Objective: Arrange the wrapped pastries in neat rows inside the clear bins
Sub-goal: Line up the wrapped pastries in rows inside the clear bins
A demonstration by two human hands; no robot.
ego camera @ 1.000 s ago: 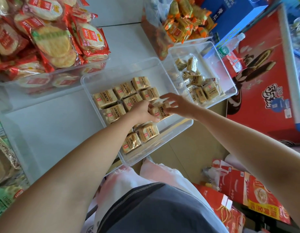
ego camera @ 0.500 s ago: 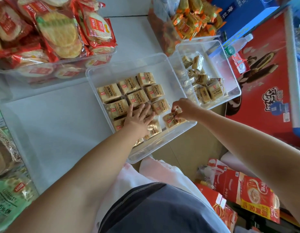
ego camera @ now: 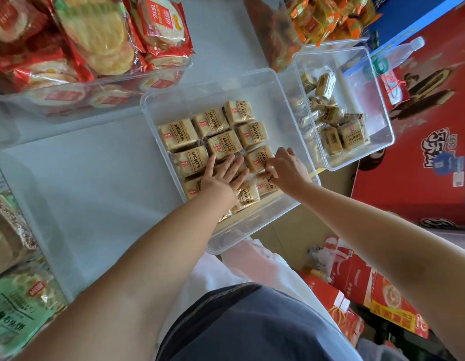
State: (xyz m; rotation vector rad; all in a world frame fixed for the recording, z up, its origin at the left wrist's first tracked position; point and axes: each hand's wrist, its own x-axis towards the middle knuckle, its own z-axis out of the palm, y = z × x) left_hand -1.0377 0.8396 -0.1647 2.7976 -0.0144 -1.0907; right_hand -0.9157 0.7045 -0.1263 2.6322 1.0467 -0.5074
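Nearest, at the bottom edge: grey shirt (ego camera: 252, 327) over pale trousers, with both bare forearms reaching forward from there. Low on the right, down on the floor, red gift boxes (ego camera: 369, 290). Low on the left, green snack packets (ego camera: 15, 308) at the near side of the white table (ego camera: 82, 178).

Further out on that table, large clear bin (ego camera: 213, 89), its near corner past the table edge. Inside, wrapped pastries (ego camera: 223, 142) in tan wrappers, laid flat in rows of three. Far rows tidy and touching, near rows partly hidden under the hands.

Left hand (ego camera: 222, 175) flat on the middle of the near rows, fingers straight and slightly spread, pressing on pastry tops and gripping nothing. Right hand (ego camera: 286, 170) just beside it, fingers curled downward, tips pinching the wrapper of the near-right pastry (ego camera: 265, 185) close to the bin's right wall.

Beyond and to the right, just beside the large bin, small clear bin (ego camera: 367, 82) with loose pastries (ego camera: 340, 131) of the same kind in a jumble, some on edge.

Farthest: rice cracker packs (ego camera: 95, 35) heaped in another clear bin at far left. Orange-wrapped snacks (ego camera: 317, 19) at top centre. Water bottle (ego camera: 398, 54) lying against a blue box. Big red carton (ego camera: 434, 152) along the right side.
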